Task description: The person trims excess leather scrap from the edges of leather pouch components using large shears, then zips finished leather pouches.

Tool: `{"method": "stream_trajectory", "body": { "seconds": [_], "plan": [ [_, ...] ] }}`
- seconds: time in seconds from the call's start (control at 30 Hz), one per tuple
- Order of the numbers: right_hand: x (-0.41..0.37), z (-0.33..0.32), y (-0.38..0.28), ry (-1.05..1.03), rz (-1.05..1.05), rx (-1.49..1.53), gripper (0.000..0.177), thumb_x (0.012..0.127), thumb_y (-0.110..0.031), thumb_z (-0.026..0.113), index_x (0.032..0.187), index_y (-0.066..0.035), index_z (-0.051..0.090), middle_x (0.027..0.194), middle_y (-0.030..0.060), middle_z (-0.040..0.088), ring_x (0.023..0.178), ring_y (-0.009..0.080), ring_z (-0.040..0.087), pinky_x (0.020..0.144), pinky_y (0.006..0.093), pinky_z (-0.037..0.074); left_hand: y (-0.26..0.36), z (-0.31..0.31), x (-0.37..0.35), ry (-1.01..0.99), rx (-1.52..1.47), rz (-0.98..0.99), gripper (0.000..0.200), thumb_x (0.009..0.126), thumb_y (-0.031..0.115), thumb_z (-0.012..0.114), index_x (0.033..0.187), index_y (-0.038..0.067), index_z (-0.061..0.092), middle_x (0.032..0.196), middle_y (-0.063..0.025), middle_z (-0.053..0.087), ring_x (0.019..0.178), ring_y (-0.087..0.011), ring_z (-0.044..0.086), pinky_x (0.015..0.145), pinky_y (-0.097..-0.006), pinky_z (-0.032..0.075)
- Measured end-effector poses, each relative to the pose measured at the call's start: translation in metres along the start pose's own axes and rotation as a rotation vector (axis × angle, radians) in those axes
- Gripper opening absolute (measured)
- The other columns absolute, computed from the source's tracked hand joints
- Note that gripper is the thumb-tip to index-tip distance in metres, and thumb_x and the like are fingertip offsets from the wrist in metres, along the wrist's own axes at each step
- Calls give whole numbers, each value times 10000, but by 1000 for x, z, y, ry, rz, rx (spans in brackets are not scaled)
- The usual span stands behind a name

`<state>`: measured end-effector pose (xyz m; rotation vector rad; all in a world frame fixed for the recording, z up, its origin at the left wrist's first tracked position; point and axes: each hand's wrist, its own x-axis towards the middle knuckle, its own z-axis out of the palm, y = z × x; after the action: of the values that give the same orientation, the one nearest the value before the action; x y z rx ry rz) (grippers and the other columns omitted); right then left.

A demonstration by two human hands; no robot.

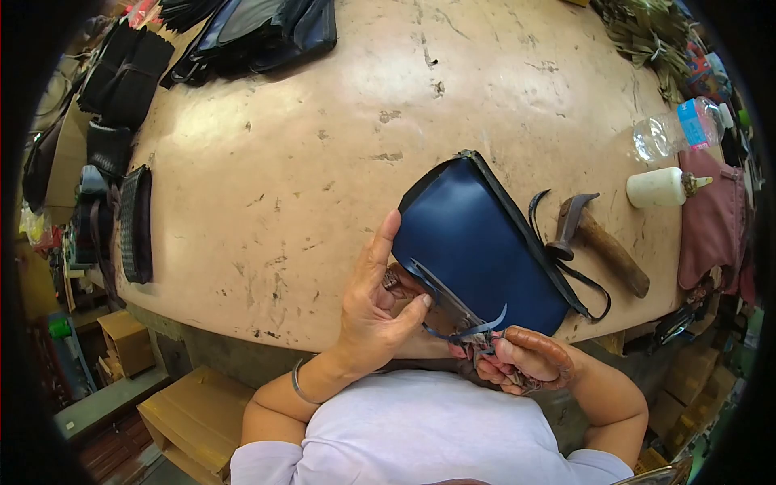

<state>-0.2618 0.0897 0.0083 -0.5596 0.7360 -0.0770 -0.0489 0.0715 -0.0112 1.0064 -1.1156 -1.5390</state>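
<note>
A dark blue pouch [477, 234] with a black zip edge lies tilted at the table's front edge. My left hand [376, 295] grips its lower left edge, thumb bent toward the fingers and index finger stretched up along the side. In my right hand [521, 360] is a pair of scissors [457, 305], its handles wrapped in cloth and partly hidden by the fingers. The blades point up and left along the pouch's lower edge, toward my left thumb. A thin blue strip [485, 325] curls beside the blades.
A hammer [610, 250] lies right of the pouch. Beyond it are a white glue bottle [655, 187], a plastic water bottle [679, 129] and a pink bag [711, 222]. Dark bags [267, 36] sit at the back left, and a woven black pouch [136, 226] at the left edge.
</note>
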Motion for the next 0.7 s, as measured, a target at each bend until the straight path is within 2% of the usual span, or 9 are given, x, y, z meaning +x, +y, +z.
{"method": "stream_trajectory", "body": {
  "seconds": [0.1, 0.2, 0.3, 0.4, 0.5, 0.53, 0.63, 0.7],
  "plan": [
    [1, 2, 1, 57, 43, -72, 407, 872, -406, 388, 787, -22, 495, 552, 11, 403, 406, 63, 391, 345, 195, 340, 0, 0, -1, -12, -6, 19, 764, 714, -135, 484, 1339, -4, 66, 1340, -136, 227, 995, -163, 485, 864, -284, 418],
    [2, 6, 3, 66, 35, 18, 438, 863, -433, 408, 688, -37, 475, 547, 7, 418, 398, 61, 400, 345, 193, 342, -3, 3, -1, 71, 11, 35, 765, 699, -157, 479, 1345, 23, 110, 1138, -81, 382, 840, -109, 516, 757, -229, 466],
    [5, 10, -8, 98, 58, -51, 454, 854, -439, 429, 621, -51, 452, 531, 1, 431, 385, 58, 417, 337, 196, 348, -5, 1, -6, 85, -28, 33, 751, 703, -159, 477, 1342, 19, 125, 1061, -83, 445, 841, -107, 514, 763, -229, 460],
    [13, 12, -31, 104, -2, -362, 452, 845, -445, 446, 624, -51, 462, 497, -4, 424, 365, 63, 425, 326, 207, 351, 2, 0, -8, 282, -89, 102, 738, 704, -157, 481, 1337, 5, 138, 988, -79, 491, 838, -104, 512, 768, -230, 455],
    [20, 13, -61, 100, 122, -496, 343, 832, -330, 491, 921, -6, 558, 564, 4, 435, 424, 62, 410, 369, 202, 339, 1, -15, -7, 317, 29, 235, 685, 714, -147, 475, 1320, -17, 184, 995, -80, 495, 837, -97, 508, 765, -225, 449],
    [22, 11, -62, 77, 113, -519, 289, 826, -288, 479, 854, -10, 554, 554, 6, 432, 424, 68, 413, 365, 206, 342, 2, -19, -6, 337, 33, 226, 658, 718, -143, 472, 1310, -22, 209, 983, -76, 499, 837, -94, 506, 763, -221, 446],
    [25, 7, -56, 73, 47, -535, 450, 841, -431, 466, 603, -49, 455, 476, 8, 414, 359, 74, 430, 325, 209, 342, 4, -31, -6, 344, 25, 186, 582, 727, -137, 462, 1273, -30, 291, 974, -65, 498, 832, -85, 499, 758, -211, 436],
    [26, 7, -55, 66, 81, -471, 439, 844, -423, 461, 617, -47, 453, 495, 8, 412, 375, 73, 431, 333, 206, 339, 11, -40, -2, 285, 14, 162, 536, 726, -138, 457, 1240, -29, 353, 1005, -58, 479, 822, -80, 490, 756, -207, 431]
  ]
}}
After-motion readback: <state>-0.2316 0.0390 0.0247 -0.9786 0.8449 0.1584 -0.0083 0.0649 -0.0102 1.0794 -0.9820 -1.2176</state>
